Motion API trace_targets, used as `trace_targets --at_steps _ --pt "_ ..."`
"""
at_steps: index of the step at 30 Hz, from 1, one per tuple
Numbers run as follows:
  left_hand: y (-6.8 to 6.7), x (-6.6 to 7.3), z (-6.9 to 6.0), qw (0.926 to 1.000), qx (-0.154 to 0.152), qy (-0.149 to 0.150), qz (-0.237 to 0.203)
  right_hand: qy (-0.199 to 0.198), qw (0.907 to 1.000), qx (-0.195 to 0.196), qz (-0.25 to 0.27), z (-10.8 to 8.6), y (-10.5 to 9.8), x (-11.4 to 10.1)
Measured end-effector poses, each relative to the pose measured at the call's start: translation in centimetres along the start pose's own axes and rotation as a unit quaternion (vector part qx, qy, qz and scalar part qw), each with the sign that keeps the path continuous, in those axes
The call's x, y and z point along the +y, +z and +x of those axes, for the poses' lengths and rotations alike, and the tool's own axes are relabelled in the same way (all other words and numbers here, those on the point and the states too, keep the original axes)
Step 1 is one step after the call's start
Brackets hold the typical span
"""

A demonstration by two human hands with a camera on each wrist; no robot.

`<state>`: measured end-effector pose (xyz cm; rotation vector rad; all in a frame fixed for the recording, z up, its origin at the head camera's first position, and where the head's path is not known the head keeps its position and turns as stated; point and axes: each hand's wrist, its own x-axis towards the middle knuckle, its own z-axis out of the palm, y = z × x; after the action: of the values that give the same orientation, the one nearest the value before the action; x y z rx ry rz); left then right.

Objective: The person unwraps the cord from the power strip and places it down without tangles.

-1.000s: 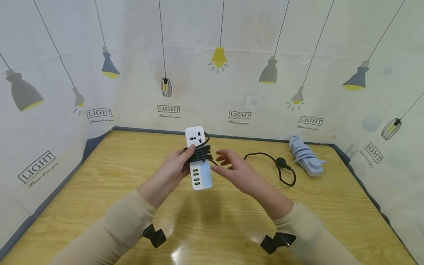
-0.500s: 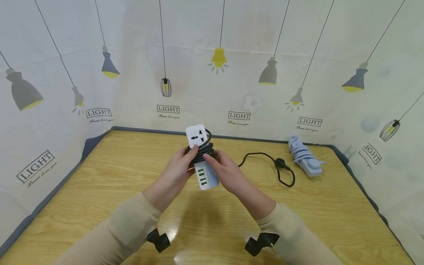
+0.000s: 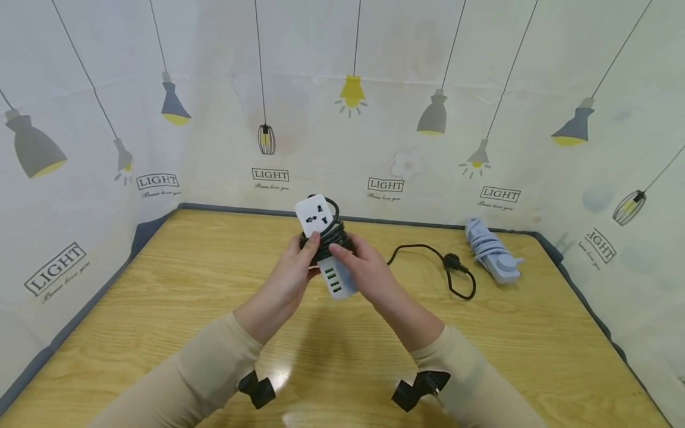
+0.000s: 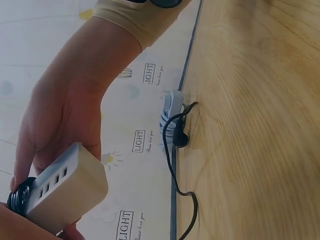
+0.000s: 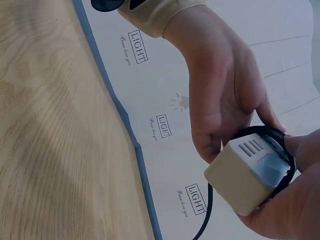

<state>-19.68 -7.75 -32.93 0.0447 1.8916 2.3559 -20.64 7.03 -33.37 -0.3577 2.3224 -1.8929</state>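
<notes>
White strip (image 3: 340, 283): smooth hard plastic, low sheen; its black cord (image 3: 337, 234) looks like smooth, rubbery plastic, faintly glossy. Blue strip (image 3: 500, 265): smooth plastic, mostly matt. Desk (image 3: 187, 285): wood-grained, smooth, glossy enough for bright highlights; backdrop (image 3: 321, 137): matt, lightly creased, cloth or sheeting, cannot tell which; sleeves (image 3: 209, 362): matt cloth.

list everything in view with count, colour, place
Whitish printed backdrop: one, whitish, back and sides
Yellowish wooden table: one, yellowish, centre
Pale blue wrapped power strip: one, pale blue, table's far right
White rectangular power strip: one, white, held above table
Thin black cable: one, black, wound round white strip
Rounded black plug: one, black, table's right half
Black wrist devices: two, black, by wrists
Beige sleeves: two, beige, forearms
Left hand: one, bare, gripping white strip's left side
Right hand: one, bare, gripping its right side
</notes>
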Motion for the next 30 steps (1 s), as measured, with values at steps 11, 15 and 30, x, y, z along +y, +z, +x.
trace_targets --at_steps 11,15,30 --pt "-0.8 0.6 0.0 0.9955 -0.033 -0.036 0.082 -0.007 0.9991 -0.027 0.032 0.1 -1.1 -0.1" --pt "-1.5 0.8 0.0 0.9926 -0.051 -0.05 0.098 -0.018 0.9988 -0.033 0.033 0.1 -1.5 -0.1" --pt "-5.4 2.8 -0.4 0.9406 -0.039 0.074 0.329 -0.037 0.9956 -0.085 -0.017 -0.3 -3.4 0.0"
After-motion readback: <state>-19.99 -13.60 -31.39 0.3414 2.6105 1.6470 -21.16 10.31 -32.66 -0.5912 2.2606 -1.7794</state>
